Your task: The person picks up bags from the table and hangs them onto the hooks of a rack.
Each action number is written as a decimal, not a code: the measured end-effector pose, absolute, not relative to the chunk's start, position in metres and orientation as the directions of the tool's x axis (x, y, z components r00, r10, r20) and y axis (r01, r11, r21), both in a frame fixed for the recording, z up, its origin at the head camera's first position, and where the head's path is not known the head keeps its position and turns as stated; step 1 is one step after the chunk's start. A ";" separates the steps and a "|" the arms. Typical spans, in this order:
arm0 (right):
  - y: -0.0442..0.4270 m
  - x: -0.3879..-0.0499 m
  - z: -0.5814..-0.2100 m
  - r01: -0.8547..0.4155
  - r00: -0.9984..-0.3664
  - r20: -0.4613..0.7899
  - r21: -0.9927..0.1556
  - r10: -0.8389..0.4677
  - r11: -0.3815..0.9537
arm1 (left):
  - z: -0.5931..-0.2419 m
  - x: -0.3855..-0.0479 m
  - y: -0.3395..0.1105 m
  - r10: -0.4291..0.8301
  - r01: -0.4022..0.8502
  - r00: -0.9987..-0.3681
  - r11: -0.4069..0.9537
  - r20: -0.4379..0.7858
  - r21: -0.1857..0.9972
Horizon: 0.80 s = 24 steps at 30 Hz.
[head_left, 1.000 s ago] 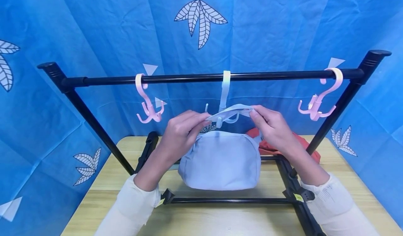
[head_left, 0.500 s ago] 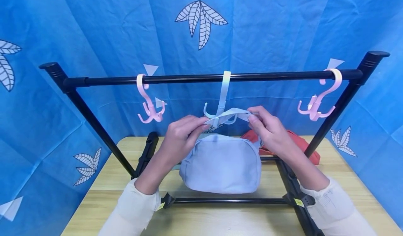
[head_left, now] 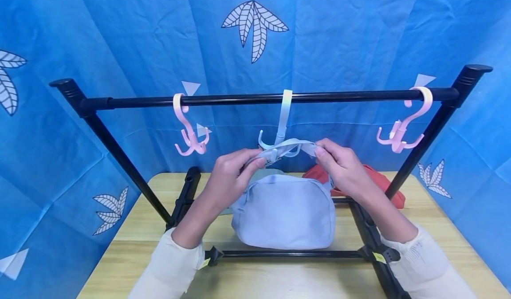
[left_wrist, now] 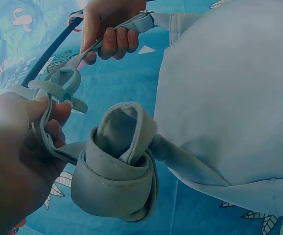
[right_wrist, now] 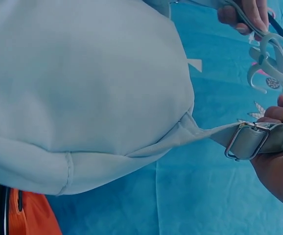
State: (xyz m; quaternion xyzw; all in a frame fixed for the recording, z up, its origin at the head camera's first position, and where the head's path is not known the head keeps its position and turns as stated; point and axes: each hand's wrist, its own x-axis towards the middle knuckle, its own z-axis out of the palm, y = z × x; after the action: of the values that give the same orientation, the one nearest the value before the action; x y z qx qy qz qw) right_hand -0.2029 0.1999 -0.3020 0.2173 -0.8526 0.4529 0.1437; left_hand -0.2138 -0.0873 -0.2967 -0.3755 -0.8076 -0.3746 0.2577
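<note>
A pale blue-grey bag (head_left: pixel 285 217) hangs below its strap (head_left: pixel 293 143), which I hold stretched between both hands. My left hand (head_left: pixel 225 179) pinches the strap's left part, and my right hand (head_left: pixel 344 168) grips its right part, close to a metal buckle (right_wrist: pixel 251 126). Between the hands, the strap lies over a front prong of the light blue hook (head_left: pixel 284 115), which hangs mid-rail. In the left wrist view, a rolled bundle of strap (left_wrist: pixel 114 183) dangles between my left hand and the bag.
The hook's black rail (head_left: pixel 231 99) carries a pink hook (head_left: pixel 193 146) at left and another pink hook (head_left: pixel 398 141) at right. An orange-red bag (head_left: pixel 381 179) lies behind my right forearm. A lower black bar (head_left: pixel 291 254) crosses above the wooden table (head_left: pixel 259 279).
The strap has come down over the hook's front prong, and both hands have lowered slightly. The bag has sunk a little and shifted slightly right.
</note>
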 end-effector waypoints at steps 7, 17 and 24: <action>0.202 -0.202 -0.300 -0.470 -0.882 0.393 -0.757 -0.259 0.455 | -0.298 -0.210 -0.087 0.397 0.715 -0.696 0.463 0.599 0.524; 0.203 -0.199 -0.307 -0.451 -0.892 0.368 -0.760 -0.261 0.468 | -0.305 -0.206 -0.087 0.376 0.688 -0.724 0.455 0.578 0.566; 0.201 -0.194 -0.312 -0.471 -0.882 0.390 -0.744 -0.265 0.473 | -0.311 -0.203 -0.089 0.350 0.662 -0.748 0.448 0.564 0.600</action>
State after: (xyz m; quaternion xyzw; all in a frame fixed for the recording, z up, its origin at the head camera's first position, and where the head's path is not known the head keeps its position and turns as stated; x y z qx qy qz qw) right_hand -0.1939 0.2014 -0.3116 0.2164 -0.8510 0.4656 0.1108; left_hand -0.2034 -0.0891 -0.3107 -0.3046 -0.8312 -0.4279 0.1822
